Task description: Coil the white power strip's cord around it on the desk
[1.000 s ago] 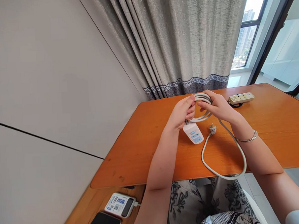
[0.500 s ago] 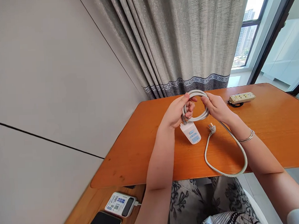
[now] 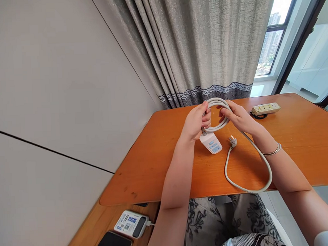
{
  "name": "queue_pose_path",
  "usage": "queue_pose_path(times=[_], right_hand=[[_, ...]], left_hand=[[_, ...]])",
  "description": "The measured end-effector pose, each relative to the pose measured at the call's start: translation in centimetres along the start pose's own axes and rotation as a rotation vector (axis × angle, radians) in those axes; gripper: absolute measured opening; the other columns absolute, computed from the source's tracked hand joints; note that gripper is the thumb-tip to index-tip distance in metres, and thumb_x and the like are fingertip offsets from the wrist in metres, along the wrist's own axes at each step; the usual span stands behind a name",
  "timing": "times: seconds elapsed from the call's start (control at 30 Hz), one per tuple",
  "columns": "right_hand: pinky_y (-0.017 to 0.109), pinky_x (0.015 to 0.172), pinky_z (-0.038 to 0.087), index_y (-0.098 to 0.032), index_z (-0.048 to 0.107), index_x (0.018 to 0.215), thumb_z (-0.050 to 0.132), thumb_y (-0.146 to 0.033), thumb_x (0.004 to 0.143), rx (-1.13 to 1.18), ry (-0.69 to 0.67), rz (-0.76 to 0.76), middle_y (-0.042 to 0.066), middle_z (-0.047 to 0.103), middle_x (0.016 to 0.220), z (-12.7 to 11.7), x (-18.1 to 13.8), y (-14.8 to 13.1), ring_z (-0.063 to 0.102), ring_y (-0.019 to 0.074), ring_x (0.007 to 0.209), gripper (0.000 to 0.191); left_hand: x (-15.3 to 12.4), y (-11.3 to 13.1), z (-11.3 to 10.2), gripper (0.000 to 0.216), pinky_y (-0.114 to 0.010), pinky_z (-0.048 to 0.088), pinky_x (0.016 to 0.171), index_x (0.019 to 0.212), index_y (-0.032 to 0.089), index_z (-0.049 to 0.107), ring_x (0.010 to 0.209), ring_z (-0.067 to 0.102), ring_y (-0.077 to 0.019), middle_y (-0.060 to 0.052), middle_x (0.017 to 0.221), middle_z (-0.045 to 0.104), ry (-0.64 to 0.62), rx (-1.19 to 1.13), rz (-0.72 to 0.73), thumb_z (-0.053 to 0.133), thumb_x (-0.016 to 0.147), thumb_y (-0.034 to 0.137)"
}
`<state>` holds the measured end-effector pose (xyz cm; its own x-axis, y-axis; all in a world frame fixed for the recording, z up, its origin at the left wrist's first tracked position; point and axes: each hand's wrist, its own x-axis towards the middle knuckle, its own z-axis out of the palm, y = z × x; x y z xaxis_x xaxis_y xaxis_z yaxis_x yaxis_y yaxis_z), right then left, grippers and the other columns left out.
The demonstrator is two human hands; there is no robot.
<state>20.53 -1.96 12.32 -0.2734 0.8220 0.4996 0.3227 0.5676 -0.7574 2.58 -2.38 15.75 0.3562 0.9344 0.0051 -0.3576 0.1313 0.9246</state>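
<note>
A: Where's the cord [image 3: 216,102]?

B: Wound into a coil of a few turns, held up over the far part of the bench [image 3: 155,167], between the two hands.

A: And the left grip [image 3: 195,122]?

B: Closed round the coil's left side, thumb on top, fingers curled in. The block [image 3: 211,142] sits just below it, tilted, its blue sockets facing up. I can't tell whether the block touches the bench.

A: The right grip [image 3: 238,116]?

B: Narrow, on the coil's right side: thumb in front, fingertips showing through the loop. It looks looser than the left one. A bracelet [image 3: 276,149] circles that wrist.

A: Is all the cord wound up?

B: No, a length runs down from the right grip, bends near the bench's front edge and comes back up to the plug [image 3: 233,142], whose prongs point away from the person. The plug is just right of the block, apart from it.

A: Anything else?

B: A cream strip [image 3: 266,108] lies at the back right, with black cable beside it. Lower left, a white pack [image 3: 130,224] and a phone [image 3: 112,244] lie on a wooden ledge [image 3: 84,228].
</note>
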Motion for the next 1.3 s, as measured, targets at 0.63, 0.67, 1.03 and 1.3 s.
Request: queue_pose_path(times=[0.63, 0.67, 1.03, 1.3], right_hand=[[0.027, 0.06, 0.053, -0.018, 0.064, 0.107, 0.047, -0.077, 0.089, 0.366, -0.082, 0.022, 0.004, 0.069, 0.082, 0.5, 0.7, 2.2, 0.064, 0.0138, 0.062, 0.063], [0.027, 0.06, 0.053, -0.018, 0.061, 0.113, 0.048, -0.07, 0.092, 0.349, -0.105, 0.022, 0.004, 0.07, 0.087, 0.5, 0.7, 2.1, 0.064, 0.0125, 0.061, 0.057], [0.043, 0.088, 0.054, -0.002, 0.03, 0.154, 0.054, -0.013, 0.092, -0.831, -0.263, 0.227, 0.028, 0.063, 0.127, 2.8, -1.6, -2.1, 0.068, 0.0352, 0.112, 0.067], [0.035, 0.075, 0.057, -0.013, 0.036, 0.148, 0.043, -0.009, 0.095, -0.345, -0.353, 0.239, 0.015, 0.068, 0.108, 4.9, -2.5, -4.4, 0.071, 0.0206, 0.081, 0.054]], left_hand=[[-0.4, 1.4, -0.5, 0.046, -0.014, 0.021, 0.035, 0.067, 0.02, 0.036, 0.032, 0.015, -0.0022, 0.011, 0.046, 0.019, -0.013, -0.305, 0.019, 0.041, 0.105, 0.045], [-0.4, 1.5, -0.7, 0.045, -0.014, 0.021, 0.035, 0.067, 0.02, 0.036, 0.032, 0.014, -0.0025, 0.011, 0.047, 0.019, 0.019, -0.308, 0.074, 0.041, 0.105, 0.044], [1.3, -0.5, -0.9, 0.043, -0.019, 0.027, 0.04, 0.07, 0.022, 0.04, 0.037, 0.023, -0.0051, 0.009, 0.048, 0.027, 0.29, -0.349, 0.561, 0.053, 0.099, 0.051], [2.1, -1.4, 0.0, 0.045, -0.021, 0.026, 0.043, 0.069, 0.02, 0.04, 0.038, 0.028, -0.0048, 0.009, 0.049, 0.032, 0.518, -0.281, 0.684, 0.049, 0.101, 0.051]])
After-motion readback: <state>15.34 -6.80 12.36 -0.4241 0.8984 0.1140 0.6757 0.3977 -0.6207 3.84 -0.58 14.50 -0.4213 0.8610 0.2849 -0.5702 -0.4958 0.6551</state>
